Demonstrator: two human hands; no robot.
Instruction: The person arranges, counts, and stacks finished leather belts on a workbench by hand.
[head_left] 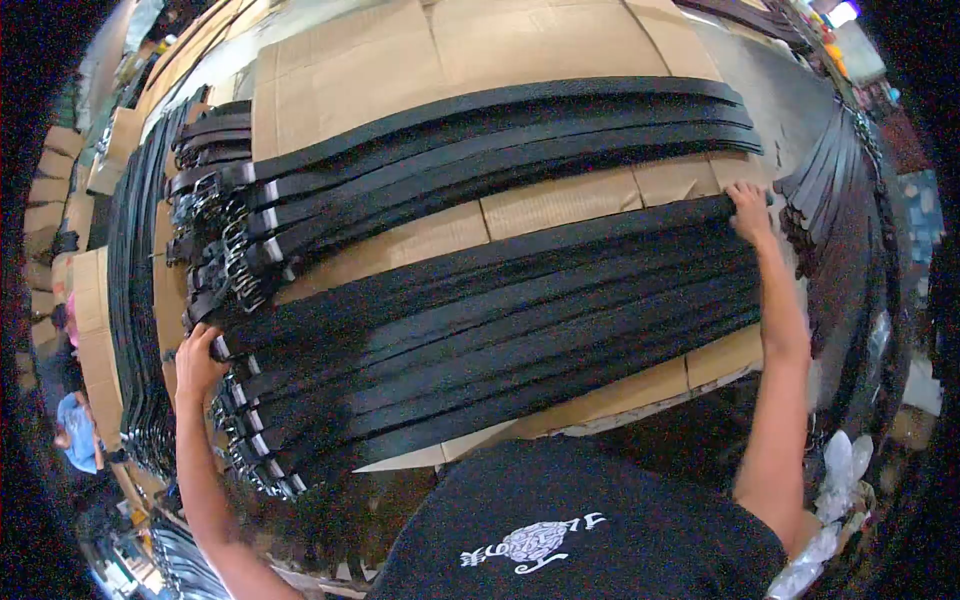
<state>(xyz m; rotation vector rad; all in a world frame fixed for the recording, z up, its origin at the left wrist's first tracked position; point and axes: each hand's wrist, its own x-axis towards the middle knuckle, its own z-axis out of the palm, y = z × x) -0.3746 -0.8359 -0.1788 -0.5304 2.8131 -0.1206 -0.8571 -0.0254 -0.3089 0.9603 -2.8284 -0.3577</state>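
Hold black belts [560,310] flat on the cardboard [560,205] — with left fingers [207,334] curled by the buckles [236,418], right fingers [741,190] over the plain strap end, grasp or mere contact impossible to tell — steadying both ends evenly, edges parallel.

Workshop or small factory floor, by the look of it. Landmark: the near group of black belts [540,310], laid side by side on cardboard sheeting [560,215]. Beyond it, a second row of black belts [500,135] with metal buckles [215,205]; left of it, a long dark stack of straps [140,280]; right of it, more dark straps [845,220] in bulk. Clear plastic wrapping [840,475] sits to its lower right.
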